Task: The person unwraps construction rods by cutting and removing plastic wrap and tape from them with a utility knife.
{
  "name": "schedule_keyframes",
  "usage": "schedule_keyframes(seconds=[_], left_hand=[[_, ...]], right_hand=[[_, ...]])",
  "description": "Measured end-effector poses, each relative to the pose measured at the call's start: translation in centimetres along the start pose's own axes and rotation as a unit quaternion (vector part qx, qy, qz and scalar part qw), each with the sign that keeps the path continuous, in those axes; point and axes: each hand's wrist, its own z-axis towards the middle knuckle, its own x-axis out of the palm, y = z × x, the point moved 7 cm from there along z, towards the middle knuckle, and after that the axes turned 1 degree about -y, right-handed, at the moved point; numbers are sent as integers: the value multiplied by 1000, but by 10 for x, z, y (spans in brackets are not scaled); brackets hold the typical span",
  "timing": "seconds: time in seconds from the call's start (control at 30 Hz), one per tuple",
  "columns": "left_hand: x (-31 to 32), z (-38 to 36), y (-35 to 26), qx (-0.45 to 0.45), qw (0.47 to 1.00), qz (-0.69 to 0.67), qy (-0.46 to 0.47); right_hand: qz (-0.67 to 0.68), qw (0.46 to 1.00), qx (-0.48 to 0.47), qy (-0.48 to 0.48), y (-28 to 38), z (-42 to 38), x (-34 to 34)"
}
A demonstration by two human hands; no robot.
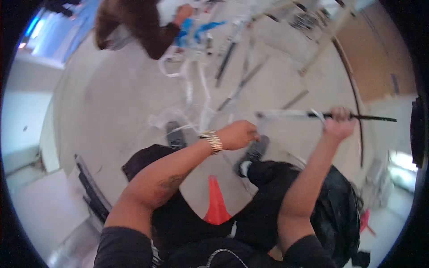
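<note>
My right hand [341, 124] is wrapped round a long thin black bar [373, 118] held roughly level. White wrapping [286, 113] covers the left part of the bar, and a loose white strip sticks up near my fingers. My left hand [239, 135], with a gold watch [212, 142] on the wrist, is closed in front of me, a little below the bar's left end and apart from it. Whether something small is pinched in those fingers I cannot make out.
Another person [134, 24] crouches at the upper left beside blue material [196, 33]. White plastic strips [187, 82] and dark bars [226, 62] litter the floor. Between my legs is a red tapered object [215, 201]. A wooden frame [326, 42] stands at the upper right.
</note>
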Motion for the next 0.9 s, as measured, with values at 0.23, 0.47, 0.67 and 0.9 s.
schedule_keyframes(seconds=[0.23,0.47,0.67,0.9], left_hand=[[-43,2,-39,274,945,147,-106],[-15,25,36,106,960,238,-104],[-31,-21,-84,-54,965,-206,152],[-78,-6,-5,-38,986,-48,-155]], right_hand=[[-125,978,-71,-151,11,3,-30],[34,940,132,314,-22,72,-41],[-64,974,-84,-201,18,12,-44],[-137,985,99,23,0,-1,-13]])
